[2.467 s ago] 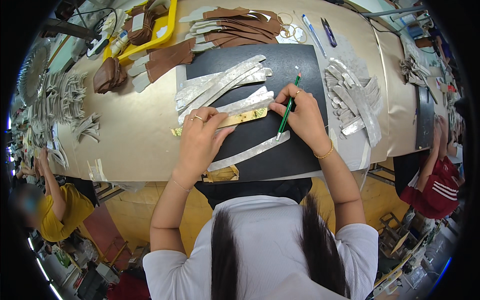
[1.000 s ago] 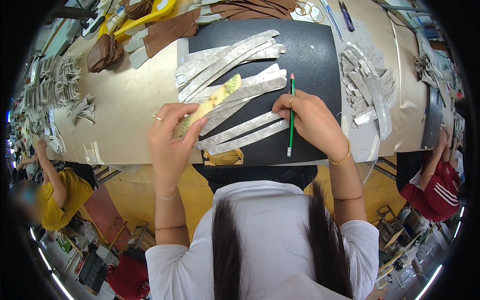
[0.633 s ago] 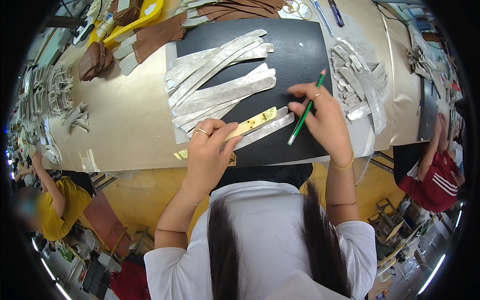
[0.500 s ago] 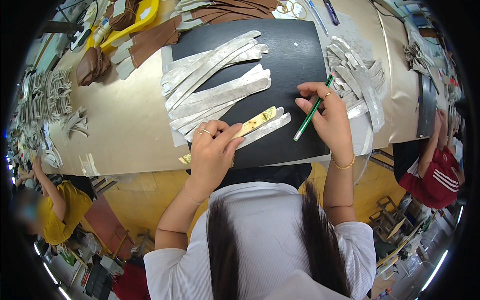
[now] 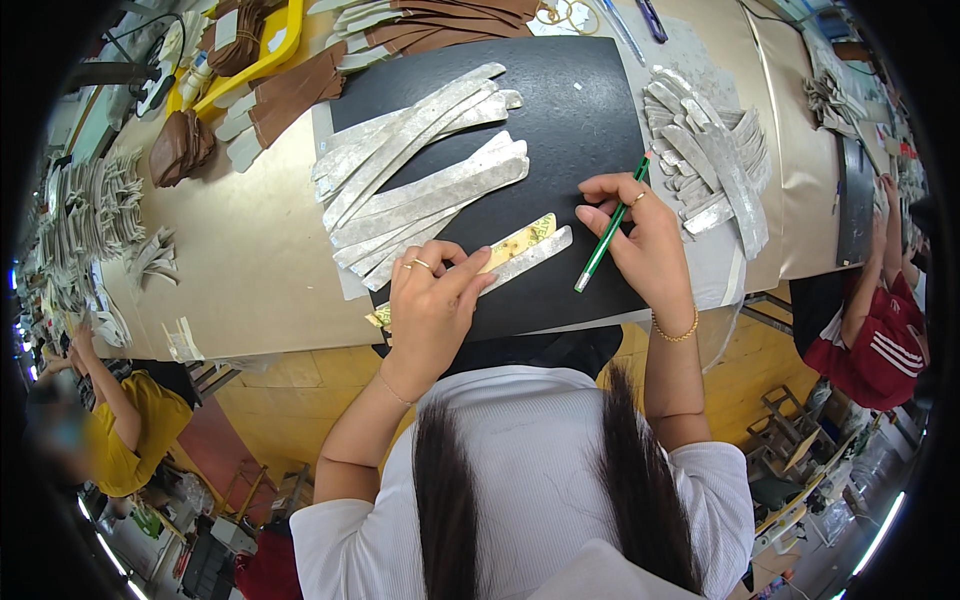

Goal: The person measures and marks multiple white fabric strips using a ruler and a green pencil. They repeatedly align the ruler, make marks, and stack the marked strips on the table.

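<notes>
Topping a tan worktable [image 5: 230, 270], black mat [image 5: 575, 130], yellow floor [image 5: 280, 410] below, left hand [image 5: 430, 290] clamping yellow strip [image 5: 522, 242], right hand [image 5: 648, 240] gripping slanted green pencil [image 5: 598, 251].

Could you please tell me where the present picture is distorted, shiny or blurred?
Head view: the table curves toward the rim and shines at right; a light streak glares at lower right; a co-worker's head at left is blurred; the left hand, yellow strip and green pencil look fairly sharp.
</notes>
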`<state>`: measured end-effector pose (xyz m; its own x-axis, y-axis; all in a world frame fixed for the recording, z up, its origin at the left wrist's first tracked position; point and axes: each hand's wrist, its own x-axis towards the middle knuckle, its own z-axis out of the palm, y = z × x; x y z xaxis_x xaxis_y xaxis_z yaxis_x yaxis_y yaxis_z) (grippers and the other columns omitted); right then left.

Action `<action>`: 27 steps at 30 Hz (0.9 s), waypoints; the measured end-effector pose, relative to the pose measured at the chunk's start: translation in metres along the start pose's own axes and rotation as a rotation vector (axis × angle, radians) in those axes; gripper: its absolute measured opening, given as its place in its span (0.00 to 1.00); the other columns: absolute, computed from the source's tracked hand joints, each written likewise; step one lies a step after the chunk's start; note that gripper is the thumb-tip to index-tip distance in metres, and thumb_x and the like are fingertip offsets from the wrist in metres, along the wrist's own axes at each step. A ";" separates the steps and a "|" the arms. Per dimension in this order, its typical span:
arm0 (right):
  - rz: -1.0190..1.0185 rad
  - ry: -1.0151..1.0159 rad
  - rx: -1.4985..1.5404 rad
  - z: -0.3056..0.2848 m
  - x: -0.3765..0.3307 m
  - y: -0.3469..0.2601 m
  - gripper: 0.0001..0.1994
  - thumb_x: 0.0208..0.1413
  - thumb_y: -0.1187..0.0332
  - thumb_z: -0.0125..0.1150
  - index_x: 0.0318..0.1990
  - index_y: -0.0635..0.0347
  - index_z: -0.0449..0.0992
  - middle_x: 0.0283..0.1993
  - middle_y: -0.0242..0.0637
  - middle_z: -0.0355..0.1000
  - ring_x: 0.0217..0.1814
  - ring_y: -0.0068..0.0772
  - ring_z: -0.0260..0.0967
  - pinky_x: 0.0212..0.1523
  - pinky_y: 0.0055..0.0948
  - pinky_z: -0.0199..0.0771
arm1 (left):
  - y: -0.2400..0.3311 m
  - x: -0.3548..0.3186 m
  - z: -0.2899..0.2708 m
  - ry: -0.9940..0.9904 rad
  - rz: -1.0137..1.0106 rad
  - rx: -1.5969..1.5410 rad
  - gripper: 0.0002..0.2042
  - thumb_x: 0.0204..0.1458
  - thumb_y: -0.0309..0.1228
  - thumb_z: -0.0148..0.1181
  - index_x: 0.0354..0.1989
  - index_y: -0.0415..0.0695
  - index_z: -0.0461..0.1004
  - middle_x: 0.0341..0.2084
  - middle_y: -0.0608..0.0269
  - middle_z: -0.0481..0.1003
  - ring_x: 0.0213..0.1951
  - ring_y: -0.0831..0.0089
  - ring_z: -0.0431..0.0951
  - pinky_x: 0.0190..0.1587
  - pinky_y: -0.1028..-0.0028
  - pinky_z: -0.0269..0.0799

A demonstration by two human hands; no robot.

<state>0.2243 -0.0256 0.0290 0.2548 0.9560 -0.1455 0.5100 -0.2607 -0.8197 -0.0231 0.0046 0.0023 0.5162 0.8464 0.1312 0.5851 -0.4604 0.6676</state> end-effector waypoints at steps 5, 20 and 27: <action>0.002 -0.005 0.010 -0.001 -0.001 0.001 0.11 0.58 0.70 0.68 0.46 0.62 0.79 0.42 0.40 0.78 0.41 0.35 0.76 0.42 0.30 0.74 | 0.003 0.003 -0.001 0.000 -0.017 0.007 0.14 0.45 0.28 0.75 0.43 0.44 0.86 0.30 0.65 0.72 0.31 0.69 0.67 0.38 0.70 0.65; -0.188 0.069 0.437 0.016 -0.011 -0.004 0.13 0.68 0.67 0.59 0.53 0.65 0.80 0.39 0.38 0.78 0.38 0.25 0.76 0.39 0.23 0.73 | 0.004 0.005 0.001 -0.015 -0.057 -0.004 0.11 0.46 0.30 0.73 0.40 0.48 0.86 0.30 0.66 0.71 0.31 0.67 0.68 0.38 0.67 0.65; -0.159 0.030 0.346 0.041 -0.018 -0.007 0.08 0.66 0.67 0.62 0.42 0.64 0.78 0.35 0.37 0.80 0.34 0.24 0.76 0.37 0.25 0.74 | 0.008 0.008 -0.001 0.008 -0.061 -0.017 0.12 0.46 0.25 0.73 0.41 0.44 0.87 0.28 0.64 0.71 0.30 0.69 0.67 0.34 0.69 0.65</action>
<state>0.1821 -0.0354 0.0142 0.2217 0.9750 0.0107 0.2391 -0.0437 -0.9700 -0.0149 0.0077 0.0089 0.4749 0.8748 0.0961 0.6043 -0.4035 0.6870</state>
